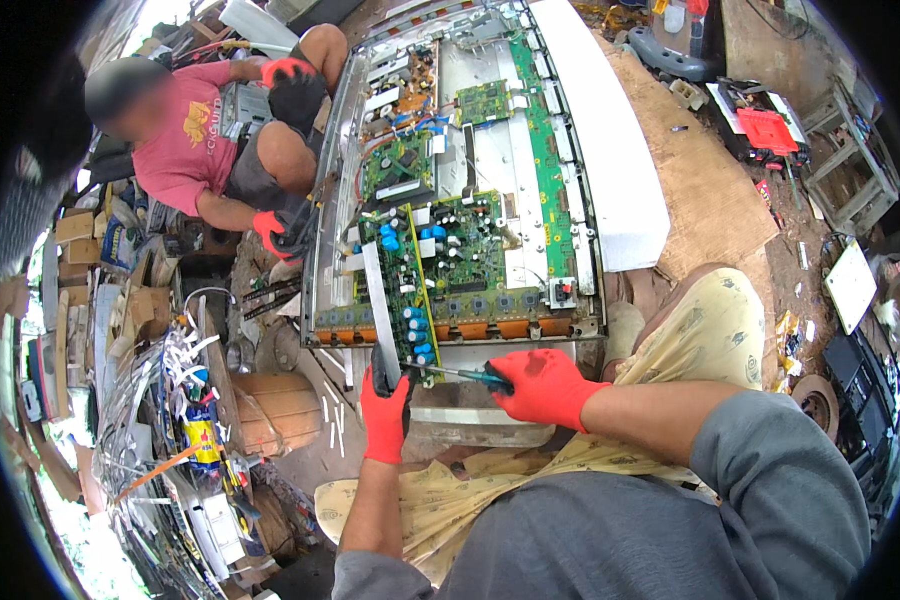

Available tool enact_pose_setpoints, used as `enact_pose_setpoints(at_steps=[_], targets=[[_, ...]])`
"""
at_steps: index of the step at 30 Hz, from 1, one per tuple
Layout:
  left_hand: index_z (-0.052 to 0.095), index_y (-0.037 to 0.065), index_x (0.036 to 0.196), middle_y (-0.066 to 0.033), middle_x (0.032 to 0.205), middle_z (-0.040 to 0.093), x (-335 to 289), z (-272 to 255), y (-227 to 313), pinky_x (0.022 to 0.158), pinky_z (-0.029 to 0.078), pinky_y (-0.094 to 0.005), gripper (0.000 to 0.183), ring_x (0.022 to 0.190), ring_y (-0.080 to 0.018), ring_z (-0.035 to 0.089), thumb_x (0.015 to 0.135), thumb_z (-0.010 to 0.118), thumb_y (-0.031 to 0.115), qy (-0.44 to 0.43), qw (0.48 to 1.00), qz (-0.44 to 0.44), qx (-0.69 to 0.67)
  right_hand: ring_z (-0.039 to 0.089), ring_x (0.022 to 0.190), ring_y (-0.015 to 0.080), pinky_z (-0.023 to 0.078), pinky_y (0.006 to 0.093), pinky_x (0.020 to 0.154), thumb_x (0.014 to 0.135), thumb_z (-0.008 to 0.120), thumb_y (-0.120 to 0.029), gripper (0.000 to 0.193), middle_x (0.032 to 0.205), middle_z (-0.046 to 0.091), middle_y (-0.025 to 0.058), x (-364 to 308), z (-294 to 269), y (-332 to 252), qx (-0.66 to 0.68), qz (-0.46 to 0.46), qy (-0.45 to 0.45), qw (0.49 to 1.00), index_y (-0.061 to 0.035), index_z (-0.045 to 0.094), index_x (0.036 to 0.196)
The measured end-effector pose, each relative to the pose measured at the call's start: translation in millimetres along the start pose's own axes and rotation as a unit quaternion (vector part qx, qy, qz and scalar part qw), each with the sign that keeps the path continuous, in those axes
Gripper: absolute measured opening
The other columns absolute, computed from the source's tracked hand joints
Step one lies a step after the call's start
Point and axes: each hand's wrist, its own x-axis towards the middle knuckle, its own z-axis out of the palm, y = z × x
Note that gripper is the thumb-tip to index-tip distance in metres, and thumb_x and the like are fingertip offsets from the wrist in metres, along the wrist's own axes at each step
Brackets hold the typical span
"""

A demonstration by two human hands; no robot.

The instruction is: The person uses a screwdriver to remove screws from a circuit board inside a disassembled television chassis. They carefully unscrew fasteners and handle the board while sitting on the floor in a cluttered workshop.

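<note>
My left hand, in a red glove with dark fingers, is closed around the near end of a tilted green circuit board. A silver metal strip runs along that board, and blue capacitors line its near part. In my right hand, also red-gloved, is a screwdriver with a teal handle. Its shaft points left and reaches the board's near end beside my left fingers. Behind lies an opened flat-screen panel, carrying several more boards, among them a green one.
Across to the left sits a person in a pink shirt and red-and-black gloves, by the panel's edge. Scrap strips and cables pile at left. White sheet and cardboard lie right of the panel. A brown container stands near my left arm.
</note>
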Motion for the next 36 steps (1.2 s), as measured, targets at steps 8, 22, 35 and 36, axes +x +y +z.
enact_pose_setpoints(at_steps=[8,22,35,36], targets=[[0.042,0.004,0.153,-0.0075,0.127,0.059,2,10,16,0.074,0.052,-0.0247,0.072,0.097,-0.0117,0.061,0.087,0.072,-0.002,-0.034,0.999,0.013,-0.022,0.064,0.07,0.0149,0.05,0.0317,0.052,0.089,0.067,-0.022,0.049,0.104,0.07,0.0043,15,-34,15,0.51,0.169,-0.238,0.809,-0.013,0.064,0.137],[0.036,0.001,0.157,-0.0076,0.136,0.059,0,12,24,0.092,0.054,-0.0294,0.075,0.11,-0.016,0.063,0.088,0.065,-0.008,-0.041,0.988,-0.044,-0.144,0.054,0.052,0.0109,0.042,0.0285,0.044,0.091,0.066,-0.017,0.044,0.09,0.073,0.0038,19,-19,17,0.549,0.211,-0.193,0.785,-0.0101,0.068,0.134],[0.041,0.002,0.155,-0.0054,0.138,0.058,3,11,20,0.088,0.054,-0.0272,0.074,0.113,-0.0146,0.062,0.086,0.064,-0.011,-0.008,0.993,-0.044,-0.11,0.064,0.062,0.022,0.049,0.0375,0.052,0.09,0.064,-0.017,0.042,0.093,0.074,0.0095,15,-11,4,0.35,0.112,-0.12,0.922,-0.0188,0.069,0.131],[0.041,0.002,0.155,-0.0053,0.138,0.059,4,11,19,0.086,0.054,-0.0264,0.074,0.112,-0.0143,0.062,0.086,0.065,-0.01,-0.009,0.995,-0.036,-0.097,0.066,0.069,0.0236,0.051,0.039,0.056,0.09,0.063,-0.02,0.042,0.096,0.073,0.0103,11,-8,1,0.237,0.072,-0.121,0.961,-0.0189,0.068,0.132]])
